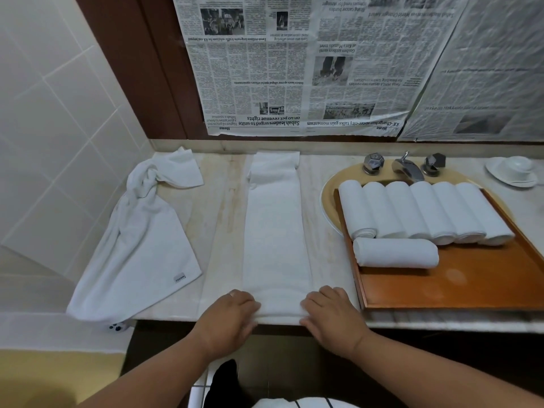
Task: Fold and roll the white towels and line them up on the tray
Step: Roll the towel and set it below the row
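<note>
A folded towel (pixel 276 231) lies as a long narrow strip down the middle of the counter (pixel 223 201), running from the back wall to the front edge. Both hands are at its near end: the left hand (pixel 232 315) grips the left corner and the right hand (pixel 331 312) the right corner, fingers curled over the cloth with the thumbs at the counter's edge.

To the right, a brown tray (pixel 459 278) rests over the sink (pixel 328 195), in front of the tap (pixel 407 167). Six rolls (pixel 424 210) lie side by side, touching, along its far part. A seventh roll (pixel 396 253) lies crosswise just in front of them at the tray's left side.

At the left a loose towel (pixel 141 240) lies crumpled, its far part twisted and its near corner hanging over the counter's edge. A cup (pixel 518 164) on a saucer stands at the far right. Sheets of newspaper (pixel 294 69) cover the wall behind
</note>
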